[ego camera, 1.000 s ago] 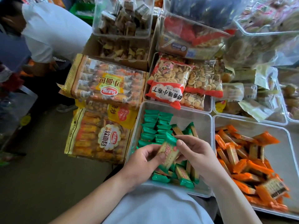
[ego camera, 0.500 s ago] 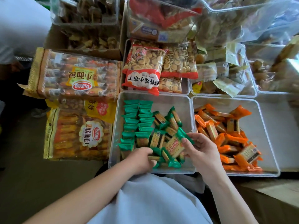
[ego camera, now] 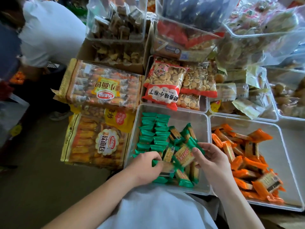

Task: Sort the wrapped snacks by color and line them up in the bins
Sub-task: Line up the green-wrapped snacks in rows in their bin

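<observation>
Green snacks (ego camera: pixel 184 180) seem light, slick-wrapped and brittle inside; crimped ends suit pinching. Right hand (ego camera: pixel 212 161) pinches one over the bin (ego camera: pixel 199 133); left hand (ego camera: pixel 145 166) grips another inside it.

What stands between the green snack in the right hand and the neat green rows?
Loose green-wrapped snacks lie heaped between them in the clear plastic bin; the left hand covers the rows at their near end.

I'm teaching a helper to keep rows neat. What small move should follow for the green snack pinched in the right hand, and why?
Probably stand the green-wrapped cracker snack that the right hand pinches at the near end of the neat green rows in the clear plastic bin: those rows fill only the left side, while loose green packs lie jumbled beside them.
</observation>
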Action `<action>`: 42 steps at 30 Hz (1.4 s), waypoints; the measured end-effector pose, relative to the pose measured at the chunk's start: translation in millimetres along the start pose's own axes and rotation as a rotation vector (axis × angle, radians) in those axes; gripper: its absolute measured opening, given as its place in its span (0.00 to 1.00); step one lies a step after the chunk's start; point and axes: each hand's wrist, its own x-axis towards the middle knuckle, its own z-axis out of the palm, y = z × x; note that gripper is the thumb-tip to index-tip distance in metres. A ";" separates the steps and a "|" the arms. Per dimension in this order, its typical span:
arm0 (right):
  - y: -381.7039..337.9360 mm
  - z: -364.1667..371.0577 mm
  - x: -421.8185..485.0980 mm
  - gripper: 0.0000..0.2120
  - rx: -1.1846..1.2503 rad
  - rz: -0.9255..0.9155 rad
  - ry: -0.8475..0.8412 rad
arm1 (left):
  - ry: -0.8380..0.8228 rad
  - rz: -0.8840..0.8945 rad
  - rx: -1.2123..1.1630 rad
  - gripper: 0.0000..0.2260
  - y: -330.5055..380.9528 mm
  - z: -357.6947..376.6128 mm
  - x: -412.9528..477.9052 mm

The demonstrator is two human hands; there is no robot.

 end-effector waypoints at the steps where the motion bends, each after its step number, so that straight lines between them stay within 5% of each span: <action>1: -2.9 0.5 2.2 0.05 0.001 -0.014 0.012 | 0.035 -0.013 -0.088 0.08 -1.6 -4.9 -2.6; 7: -20.1 1.4 14.3 0.04 -0.013 -0.117 0.107 | 0.042 -0.197 -0.868 0.12 -2.0 -19.7 -15.8; 13: -23.0 7.8 18.8 0.06 0.062 -0.063 0.024 | 0.147 -0.083 -0.956 0.04 -0.7 -18.0 -18.3; 20: -39.6 23.5 5.3 0.13 0.280 0.026 -0.192 | 0.335 0.156 -0.603 0.16 6.0 -6.1 -20.2; 25: -40.4 19.1 6.4 0.17 0.259 0.019 -0.203 | 0.297 0.187 -0.542 0.32 9.7 -7.4 -17.0; 31: -43.4 21.4 6.0 0.16 0.190 -0.018 -0.236 | 0.335 0.249 -0.368 0.29 12.7 -5.6 -12.9; 40: -32.5 9.4 28.5 0.06 -0.070 -0.133 -0.069 | 0.358 0.228 -0.345 0.22 0.8 -16.2 -7.6; 42: -33.4 12.9 29.6 0.07 -0.133 -0.159 -0.096 | 0.326 0.229 -0.352 0.28 4.7 -16.8 -8.6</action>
